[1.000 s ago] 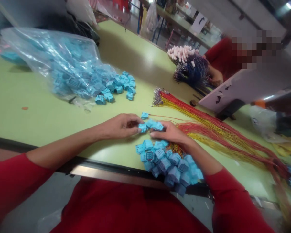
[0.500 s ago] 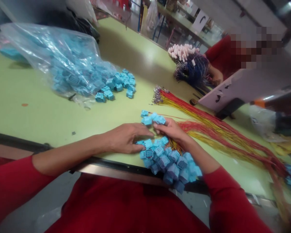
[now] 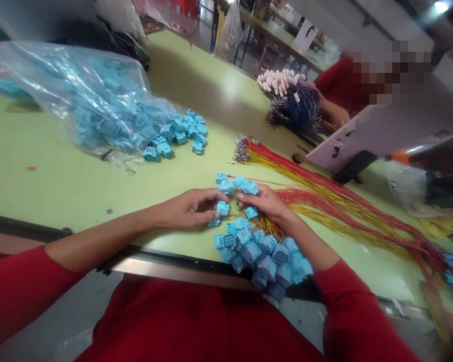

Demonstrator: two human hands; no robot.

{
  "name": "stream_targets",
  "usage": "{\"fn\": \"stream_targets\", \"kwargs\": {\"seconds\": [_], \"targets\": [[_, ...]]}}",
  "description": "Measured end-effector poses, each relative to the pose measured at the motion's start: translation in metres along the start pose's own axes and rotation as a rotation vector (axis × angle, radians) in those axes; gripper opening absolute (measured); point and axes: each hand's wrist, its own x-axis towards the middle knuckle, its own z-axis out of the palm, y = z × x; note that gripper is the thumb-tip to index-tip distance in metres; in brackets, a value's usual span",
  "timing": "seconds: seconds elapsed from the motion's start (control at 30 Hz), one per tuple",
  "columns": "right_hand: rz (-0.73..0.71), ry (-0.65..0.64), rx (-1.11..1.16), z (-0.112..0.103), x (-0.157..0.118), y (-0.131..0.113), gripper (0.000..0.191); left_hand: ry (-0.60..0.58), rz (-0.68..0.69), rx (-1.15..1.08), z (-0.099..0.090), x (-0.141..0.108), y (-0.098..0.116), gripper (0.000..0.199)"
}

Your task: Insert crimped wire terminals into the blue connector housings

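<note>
My left hand [image 3: 200, 208] has its thumb and fingers closed around a small blue connector [image 3: 222, 208], with another blue connector just below at the thumb tip. Bent inward, my right hand [image 3: 262, 201] pinches several blue connectors [image 3: 249, 187] that have thin wires on them. Below both hands, a pile of blue connectors [image 3: 266, 251] on red and yellow wires lies at the table edge and partly overhangs it. Beyond my right hand stretches a long bundle of red and yellow wires [image 3: 298, 171] with bare metal terminals at its left end.
A clear plastic bag [image 3: 109, 95] of blue connectors lies at the left on the green table [image 3: 68, 186], with loose connectors [image 3: 189, 128] at its mouth. Across the table, a person's hand [image 3: 334, 113] is beside dark blue wires [image 3: 298, 108] and a pale board [image 3: 340, 141].
My left hand has moved up and slightly left from the pile, with a connector now between its fingers. My right hand has stayed nearly in place.
</note>
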Motion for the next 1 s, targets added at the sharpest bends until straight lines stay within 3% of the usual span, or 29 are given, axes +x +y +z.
{"fn": "stream_targets", "kwargs": {"seconds": [0.1,0.33,0.47,0.57,0.67,0.77,0.83,0.9,0.97,1.0], "targets": [[0.014,0.005,-0.002,-0.001,0.0,-0.001,0.034,-0.034,-0.062,-0.21,0.001,0.003,-0.005,0.032],[0.014,-0.096,-0.127,0.002,-0.005,-0.005,0.037,0.057,-0.085,-0.326,0.003,0.009,0.002,0.027],[-0.007,-0.096,-0.154,0.004,-0.005,-0.002,0.029,0.053,-0.167,0.012,0.001,-0.005,0.012,0.049],[-0.01,-0.095,-0.128,0.004,-0.005,-0.003,0.026,0.044,-0.212,0.318,0.002,-0.013,0.018,0.045],[-0.009,-0.136,-0.174,0.004,-0.005,-0.006,0.029,0.121,-0.126,0.414,0.005,-0.011,0.02,0.033],[-0.008,-0.176,-0.253,0.005,-0.004,-0.007,0.028,0.294,-0.034,0.248,0.007,-0.004,0.023,0.027],[-0.021,-0.14,-0.248,0.005,-0.003,-0.006,0.023,0.44,0.012,0.184,0.008,-0.001,0.029,0.027],[-0.038,-0.049,-0.172,0.006,-0.001,-0.003,0.018,0.575,0.093,0.265,0.009,-0.001,0.035,0.03],[-0.025,0.035,-0.079,0.006,0.001,-0.001,0.017,0.538,0.233,0.387,0.011,0.0,0.04,0.028],[-0.01,0.065,-0.044,0.006,0.001,0.0,0.018,0.416,0.306,0.419,0.012,0.002,0.041,0.027]]}}
